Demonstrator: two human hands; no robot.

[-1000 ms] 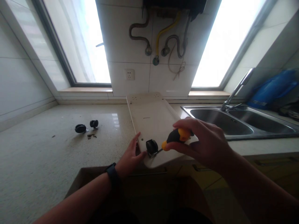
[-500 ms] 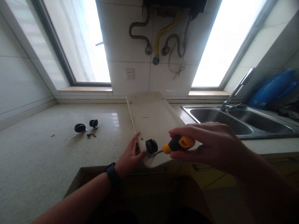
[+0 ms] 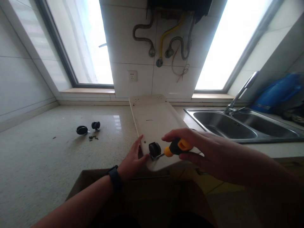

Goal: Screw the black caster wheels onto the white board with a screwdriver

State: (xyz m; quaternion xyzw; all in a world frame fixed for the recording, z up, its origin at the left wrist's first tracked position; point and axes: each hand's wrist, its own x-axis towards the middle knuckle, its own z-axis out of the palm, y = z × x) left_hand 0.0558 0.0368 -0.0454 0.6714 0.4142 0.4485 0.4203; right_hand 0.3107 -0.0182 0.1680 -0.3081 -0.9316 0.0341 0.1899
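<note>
The right hand is gripping a screwdriver with a black and orange handle, the fingers curled around the handle from above and the thumb underneath, so the tool is lying almost level and pointing to the person's left. Its metal tip is meeting the base of a small black wheel that is sitting on the near end of a pale board. The board is lying flat on the speckled counter, its near end jutting out past the counter's edge and its far end reaching toward the tiled wall. The left hand, with a dark watch on its wrist, is pressing against the board's left edge just beside the wheel, the thumb lying up along that edge; the other fingers are hidden below it. Well off to the left on the counter, two more black wheels are sitting close together with a few small screws just in front of them. To the right, a steel sink with a tap is set into the counter.
</note>
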